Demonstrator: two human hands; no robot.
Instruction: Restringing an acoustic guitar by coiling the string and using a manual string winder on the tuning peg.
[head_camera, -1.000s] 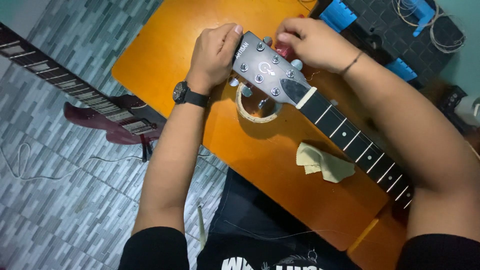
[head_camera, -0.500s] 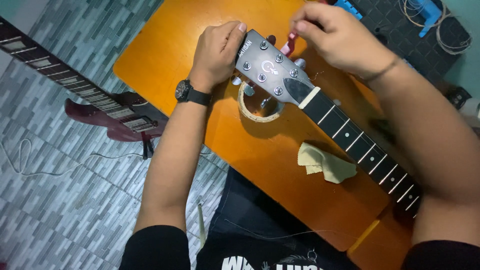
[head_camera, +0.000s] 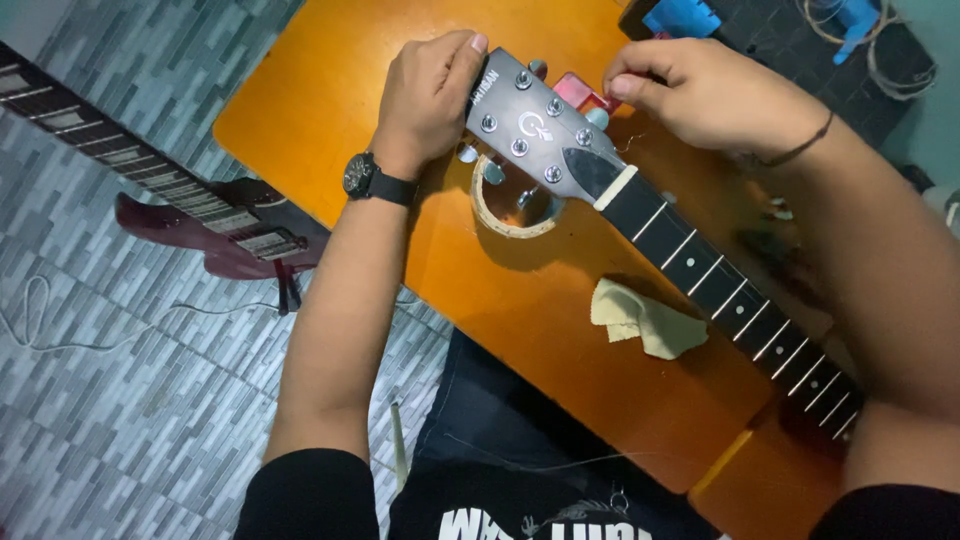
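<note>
A grey guitar headstock (head_camera: 535, 135) with silver tuning pegs lies over an orange table (head_camera: 330, 110), resting above a round tape roll (head_camera: 510, 205). Its dark fretted neck (head_camera: 730, 295) runs down to the right. My left hand (head_camera: 430, 95), with a black wristwatch, grips the top end of the headstock. My right hand (head_camera: 705, 95) is beside the headstock's far edge, its fingers pinched near a red tool (head_camera: 580, 92) by the tuning pegs; what it pinches is too small to make out.
A folded yellow cloth (head_camera: 645, 320) lies on the table beside the neck. A dark red guitar (head_camera: 200, 225) lies on the grey tiled floor at left, with a thin cable. Blue items (head_camera: 685, 15) sit on a dark mat at the top right.
My right hand has drawn away from the headstock to the upper right, then settled beside its far edge. The left hand keeps its grip; the view has shifted slightly.
</note>
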